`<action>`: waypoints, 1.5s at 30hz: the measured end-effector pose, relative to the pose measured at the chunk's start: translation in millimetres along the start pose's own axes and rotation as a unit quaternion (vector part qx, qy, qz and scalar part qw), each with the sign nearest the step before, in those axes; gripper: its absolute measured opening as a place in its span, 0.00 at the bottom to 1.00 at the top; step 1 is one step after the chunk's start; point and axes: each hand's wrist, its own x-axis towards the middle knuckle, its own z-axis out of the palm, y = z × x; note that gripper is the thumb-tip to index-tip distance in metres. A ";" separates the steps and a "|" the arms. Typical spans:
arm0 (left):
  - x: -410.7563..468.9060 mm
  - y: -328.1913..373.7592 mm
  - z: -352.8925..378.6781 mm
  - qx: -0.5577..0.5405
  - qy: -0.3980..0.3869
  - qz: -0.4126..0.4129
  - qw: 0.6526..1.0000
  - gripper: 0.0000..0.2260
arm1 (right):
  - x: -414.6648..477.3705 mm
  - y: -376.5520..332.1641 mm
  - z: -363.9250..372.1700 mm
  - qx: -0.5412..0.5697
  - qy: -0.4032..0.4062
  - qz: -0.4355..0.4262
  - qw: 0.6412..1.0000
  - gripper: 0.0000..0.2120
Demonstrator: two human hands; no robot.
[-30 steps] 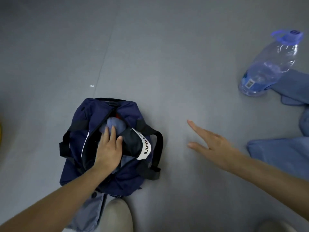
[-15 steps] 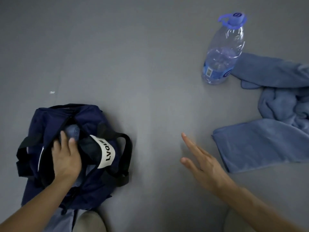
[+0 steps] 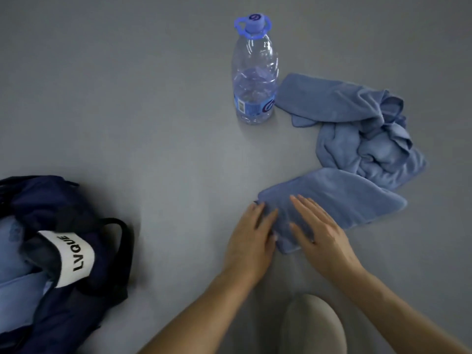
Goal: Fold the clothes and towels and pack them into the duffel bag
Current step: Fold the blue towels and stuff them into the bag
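A folded blue towel (image 3: 352, 200) lies on the grey floor right of centre. My left hand (image 3: 251, 241) touches its near left edge, fingers roughly straight. My right hand (image 3: 320, 236) lies flat on the towel's near end with straight fingers. Behind it sits a crumpled blue towel (image 3: 362, 129). The navy duffel bag (image 3: 51, 251) stands open at the lower left, with light blue cloth inside and a white LVQUE label on its black handle wrap.
A clear plastic water bottle (image 3: 254, 72) with a blue cap stands upright just left of the crumpled towel. A pale knee (image 3: 313, 325) shows at the bottom edge. Grey floor (image 3: 127, 98) stretches all round.
My left hand left the duffel bag and came over to the folded towel. My right hand moved forward onto the towel. The view swung right, pushing the bag to the left edge.
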 end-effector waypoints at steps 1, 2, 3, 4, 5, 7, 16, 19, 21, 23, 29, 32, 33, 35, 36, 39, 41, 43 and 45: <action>5.0 8.1 13.4 0.013 -0.028 0.007 0.999 0.25 | -5.2 15.0 1.1 -0.043 -0.001 -0.021 0.999 0.26; 9.3 16.1 24.0 0.026 -0.040 0.018 0.999 0.27 | -12.0 30.7 2.5 -0.084 -0.010 -0.041 0.996 0.28; 13.2 20.7 30.1 0.038 -0.033 0.032 0.998 0.27 | -17.5 42.5 4.5 -0.119 -0.028 -0.061 0.991 0.29; 16.9 23.5 33.3 0.045 -0.023 0.036 0.998 0.25 | -22.7 51.7 6.3 -0.148 -0.049 -0.079 0.985 0.31; 20.0 25.1 32.3 0.050 -0.017 0.031 0.998 0.23 | -27.0 57.2 9.1 -0.170 -0.061 -0.091 0.979 0.32; 27.0 20.3 29.2 0.077 0.001 0.024 0.997 0.15 | -28.7 58.1 13.0 -0.191 -0.036 -0.096 0.976 0.27; 30.6 37.8 -89.4 0.046 0.065 -0.005 0.997 0.04 | 18.5 -36.7 -36.8 0.046 0.040 -0.129 0.990 0.11; 12.3 70.8 -169.2 0.031 0.063 -0.025 0.997 0.04 | 30.4 -103.5 -74.9 0.087 0.055 -0.126 0.987 0.12; -3.1 93.2 -217.0 0.038 0.059 -0.032 0.997 0.02 | 33.0 -147.2 -101.1 0.111 0.002 -0.098 0.989 0.15; -23.8 114.8 -267.3 0.043 0.073 -0.032 0.996 0.02 | 30.9 -194.8 -133.4 0.132 -0.060 -0.107 0.984 0.17; -103.1 157.6 -375.7 -0.033 0.181 -0.051 0.982 0.07 | 11.9 -323.5 -208.2 0.032 -0.148 -0.210 0.966 0.14; -141.2 161.9 -401.1 -0.102 0.258 -0.074 0.958 0.08 | -5.8 -379.8 -221.9 0.006 -0.175 -0.243 0.954 0.11; -152.8 160.8 -408.0 -0.126 0.281 -0.080 0.948 0.08 | -13.3 -397.6 -223.0 0.001 -0.192 -0.244 0.951 0.12; -171.6 154.8 -421.8 -0.163 0.318 -0.085 0.930 0.08 | -26.9 -427.8 -218.0 -0.028 -0.198 -0.257 0.946 0.12; -175.9 151.7 -427.7 -0.175 0.324 -0.086 0.926 0.08 | -29.7 -437.2 -213.9 -0.049 -0.174 -0.266 0.947 0.10; -191.8 132.9 -446.3 -0.226 0.324 -0.089 0.914 0.07 | -34.5 -462.4 -196.4 -0.074 -0.100 -0.268 0.955 0.09; -200.1 123.0 -455.4 -0.248 0.300 -0.081 0.918 0.05 | -32.9 -469.6 -188.6 -0.044 -0.074 -0.251 0.964 0.09; -210.1 113.6 -461.1 -0.225 0.267 -0.077 0.934 0.08 | -32.4 -473.1 -180.5 -0.039 -0.060 -0.244 0.967 0.07; -218.1 107.3 -466.9 -0.177 0.248 -0.077 0.949 0.07 | -35.6 -472.6 -173.8 -0.026 -0.051 -0.240 0.969 0.07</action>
